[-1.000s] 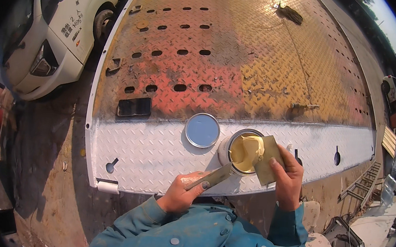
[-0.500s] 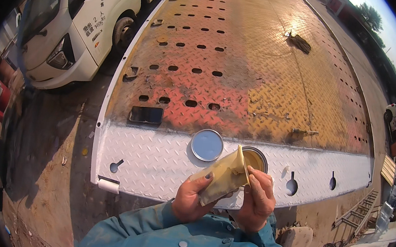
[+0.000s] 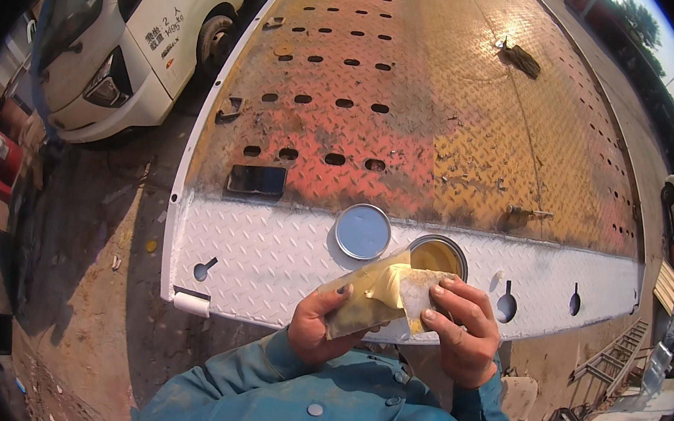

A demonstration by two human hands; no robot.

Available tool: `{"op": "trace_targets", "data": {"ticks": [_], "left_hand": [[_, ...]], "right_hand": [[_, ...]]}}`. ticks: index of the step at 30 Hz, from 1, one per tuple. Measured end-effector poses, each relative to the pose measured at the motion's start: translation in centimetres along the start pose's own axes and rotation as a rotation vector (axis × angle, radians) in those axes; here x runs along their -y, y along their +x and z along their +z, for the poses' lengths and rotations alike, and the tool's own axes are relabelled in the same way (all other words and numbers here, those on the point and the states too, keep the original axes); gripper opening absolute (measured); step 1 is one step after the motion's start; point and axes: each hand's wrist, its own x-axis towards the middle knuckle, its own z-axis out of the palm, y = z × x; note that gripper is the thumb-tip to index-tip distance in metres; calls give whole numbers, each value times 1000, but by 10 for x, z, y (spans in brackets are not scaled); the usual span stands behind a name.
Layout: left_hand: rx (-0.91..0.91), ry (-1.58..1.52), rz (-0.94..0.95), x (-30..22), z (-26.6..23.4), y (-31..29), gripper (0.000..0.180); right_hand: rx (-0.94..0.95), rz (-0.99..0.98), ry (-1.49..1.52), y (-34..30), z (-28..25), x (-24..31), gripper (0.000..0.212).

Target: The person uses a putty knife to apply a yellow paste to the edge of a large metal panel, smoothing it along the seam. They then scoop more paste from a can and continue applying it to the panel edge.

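My left hand (image 3: 315, 323) grips a yellowish, smeared putty spreader (image 3: 353, 309), tilted up to the right, thumb on its face. Fingers and thumb of my right hand (image 3: 468, 333) pinch a thin, pale, stained scraper (image 3: 420, 292). A lump of cream-yellow putty (image 3: 387, 283) lies where the two blades meet. Just beyond them, an open round tin (image 3: 446, 255) with yellow contents stands on the white tread-plate strip (image 3: 266, 262). Its likely lid, a round blue-grey disc (image 3: 363, 231), lies to the left of the tin.
A dark phone-like slab (image 3: 256, 180) lies at the worn red and yellow deck's (image 3: 407, 169) near edge. Farther off is a dark rag (image 3: 521, 61). The white strip has keyhole slots (image 3: 506, 304). A white truck (image 3: 136, 50) stands left; a ladder (image 3: 611, 350) lies right.
My right hand has turned the scraper from edge-on to showing its flat face and moved slightly right. Putty now bulges between the blades. The whole view has shifted a little.
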Motion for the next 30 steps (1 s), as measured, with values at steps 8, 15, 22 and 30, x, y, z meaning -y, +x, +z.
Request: {"op": "trace_targets", "data": {"ticks": [8, 15, 22, 30], "left_hand": [[14, 15, 266, -29, -21, -19, 63], [-95, 181, 284, -26, -32, -22, 56], [-177, 178, 300, -23, -38, -29, 55], [-194, 125, 349, -30, -54, -42, 55]], "right_hand": [[116, 186, -97, -16, -21, -27, 43], [348, 327, -366, 9, -19, -72, 29], [885, 388, -518, 26, 37, -115, 13], [853, 571, 24, 28, 47, -136, 40]]}}
